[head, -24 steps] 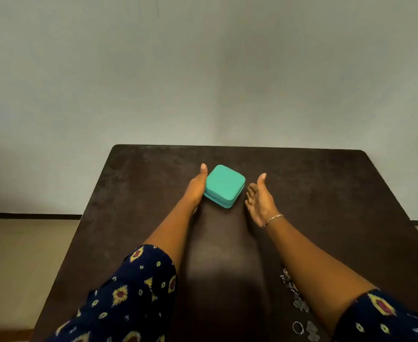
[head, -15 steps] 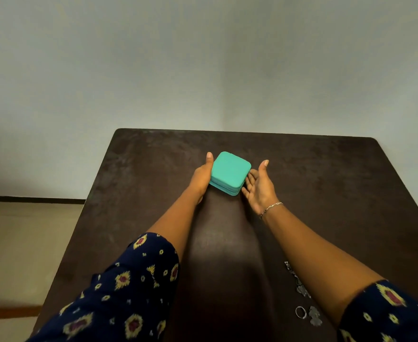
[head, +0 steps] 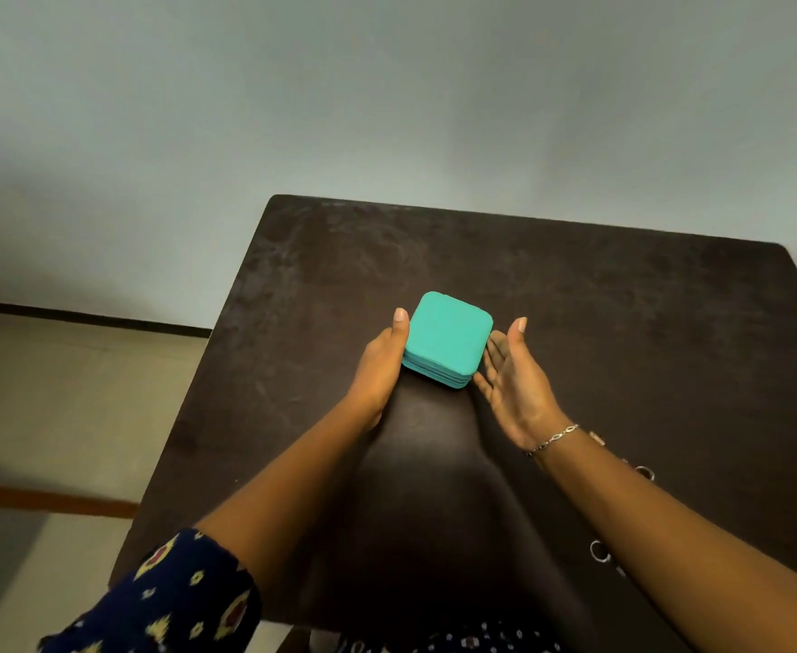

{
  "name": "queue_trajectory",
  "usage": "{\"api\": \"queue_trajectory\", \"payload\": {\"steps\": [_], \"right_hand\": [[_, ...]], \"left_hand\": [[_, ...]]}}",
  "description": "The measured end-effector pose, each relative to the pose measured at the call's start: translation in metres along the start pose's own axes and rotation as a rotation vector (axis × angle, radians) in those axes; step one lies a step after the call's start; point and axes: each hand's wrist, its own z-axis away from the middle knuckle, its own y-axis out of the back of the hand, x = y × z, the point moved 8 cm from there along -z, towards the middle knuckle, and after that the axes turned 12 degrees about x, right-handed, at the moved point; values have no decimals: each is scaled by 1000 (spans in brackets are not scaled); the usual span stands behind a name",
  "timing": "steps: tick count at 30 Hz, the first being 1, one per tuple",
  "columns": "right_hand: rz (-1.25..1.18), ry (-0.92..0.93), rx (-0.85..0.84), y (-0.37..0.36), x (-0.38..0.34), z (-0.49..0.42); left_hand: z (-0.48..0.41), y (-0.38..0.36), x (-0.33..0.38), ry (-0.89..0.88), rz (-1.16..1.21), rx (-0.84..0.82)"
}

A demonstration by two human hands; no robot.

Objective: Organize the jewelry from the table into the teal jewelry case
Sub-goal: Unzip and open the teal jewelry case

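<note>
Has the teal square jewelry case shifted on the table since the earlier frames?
Yes. The teal square jewelry case now sits farther from the far edge of the dark table, nearer the person.

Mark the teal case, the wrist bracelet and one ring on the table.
teal case (head: 448, 339): head view, middle of its closed lid.
bracelet (head: 554, 438): head view, chain across the right wrist.
ring (head: 602, 559): head view, its band, beside the right forearm.

**Dress notes**

Person is wearing a navy sleeve (head: 175, 600), printed with yellow-and-maroon motifs, on the left arm (head: 293, 487), which is showing bare below it. A thin silver link bracelet (head: 552, 438) is circling the wrist of the right hand (head: 512, 379).
</note>
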Motion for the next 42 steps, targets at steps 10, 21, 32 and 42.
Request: {"api": "queue_trajectory", "payload": {"steps": [10,21,32,42], "right_hand": [[189,63,-43,-5,10,24],[232,227,-152,-1,14,38],[235,396,-200,20,29,69],[235,436,-182,28,67,159]], "left_hand": [[33,25,-14,-56,129,84],[56,35,-27,-166,238,149],[82,39,-38,-421,233,47],[166,58,-65,-412,270,30]]}}
